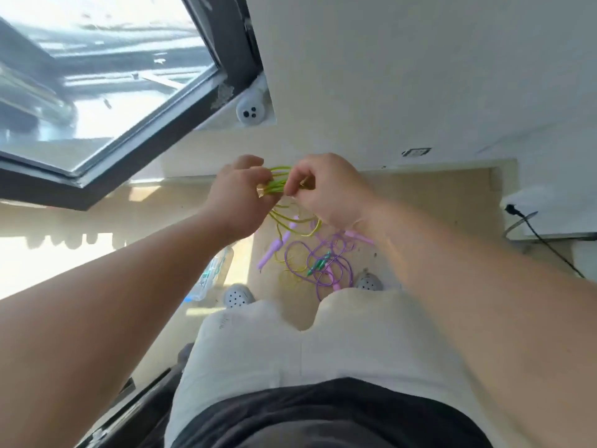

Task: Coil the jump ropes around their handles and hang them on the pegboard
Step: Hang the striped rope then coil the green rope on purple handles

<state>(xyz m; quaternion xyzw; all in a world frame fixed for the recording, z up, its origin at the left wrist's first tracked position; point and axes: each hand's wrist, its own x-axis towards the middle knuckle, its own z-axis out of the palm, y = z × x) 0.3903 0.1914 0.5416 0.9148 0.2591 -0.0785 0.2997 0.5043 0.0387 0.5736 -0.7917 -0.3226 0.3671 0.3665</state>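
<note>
Beige floor (436, 189) carries a tangled thin purple jump rope (323, 268). Above it the left hand (240, 195) grips gathered loops of a thin yellow-green jump rope (278, 184); the right hand (326, 189) pinches a strand. Winding evenly, under light tension, should keep loops from slipping.

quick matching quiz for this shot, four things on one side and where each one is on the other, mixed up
Things:
1 yellow-green jump rope
2 purple jump rope
3 plastic bottle
4 dome camera

Places:
a beside the left shoe
b gripped by the left hand and right hand
c on the wall by the window frame
d in a loose heap on the floor

Pairs: 1-b, 2-d, 3-a, 4-c
</note>
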